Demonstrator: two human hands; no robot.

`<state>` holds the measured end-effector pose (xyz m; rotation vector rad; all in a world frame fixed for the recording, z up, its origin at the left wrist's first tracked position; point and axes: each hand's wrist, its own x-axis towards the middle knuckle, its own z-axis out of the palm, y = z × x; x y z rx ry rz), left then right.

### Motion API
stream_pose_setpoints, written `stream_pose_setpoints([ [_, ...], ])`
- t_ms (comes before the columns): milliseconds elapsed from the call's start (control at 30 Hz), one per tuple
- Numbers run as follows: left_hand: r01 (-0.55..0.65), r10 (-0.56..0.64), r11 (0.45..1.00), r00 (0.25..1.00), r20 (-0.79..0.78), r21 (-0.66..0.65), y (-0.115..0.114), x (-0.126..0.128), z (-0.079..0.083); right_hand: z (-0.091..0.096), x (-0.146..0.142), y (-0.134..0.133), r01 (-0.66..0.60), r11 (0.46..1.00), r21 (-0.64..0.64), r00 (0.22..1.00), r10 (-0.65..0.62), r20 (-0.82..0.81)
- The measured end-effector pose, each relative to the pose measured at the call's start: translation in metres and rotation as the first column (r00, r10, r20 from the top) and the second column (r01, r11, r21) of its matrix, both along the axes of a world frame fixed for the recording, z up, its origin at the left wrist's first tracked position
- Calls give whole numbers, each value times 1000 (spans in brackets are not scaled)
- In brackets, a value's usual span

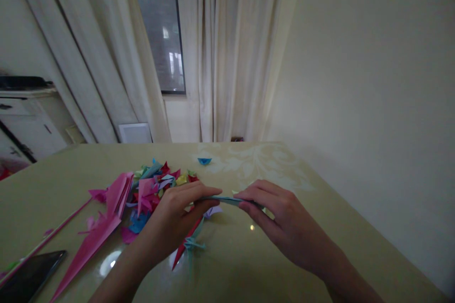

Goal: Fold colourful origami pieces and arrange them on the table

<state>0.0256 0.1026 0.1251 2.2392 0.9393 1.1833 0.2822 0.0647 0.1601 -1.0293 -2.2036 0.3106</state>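
Note:
A folded pale blue-green paper [229,200] is held level above the table, seen nearly edge-on. My left hand [177,210] pinches its left end between thumb and fingers. At its right end my right hand [275,213] grips it the same way. Below and behind my left hand lies a pile of colourful folded paper pieces [147,194], partly hidden by that hand. A red pointed paper piece [180,252] and a small teal folded paper [194,243] rest on the table beneath the held paper.
To the left lies a large pink folded paper [103,232], beside a long thin pink stick [59,229]. A dark phone [33,274] sits at the near left. One blue paper piece [204,161] lies toward the table's [284,265] far edge. A wall [384,104] borders the right side.

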Motion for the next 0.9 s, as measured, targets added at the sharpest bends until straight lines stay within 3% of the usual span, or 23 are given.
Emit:
stream_pose_setpoints([
  [133, -33, 99, 967, 963, 251, -253, -3, 7, -1, -5, -1, 2, 29, 999, 36, 999, -27, -42],
  [267, 123, 204, 857, 811, 549, -501, -6, 24, -4, -9, -3, 4, 103, 993, 58, 990, -96, -101],
  [600, 188, 170, 840, 798, 577, -508, -9, 34, -4, -5, -5, 0, 141, 988, 67, 977, -129, -167],
  [900, 163, 207, 844, 781, 590, -512, -6, 31, -4, 16, 21, -11, 199, 971, 134, 966, -171, -196],
])
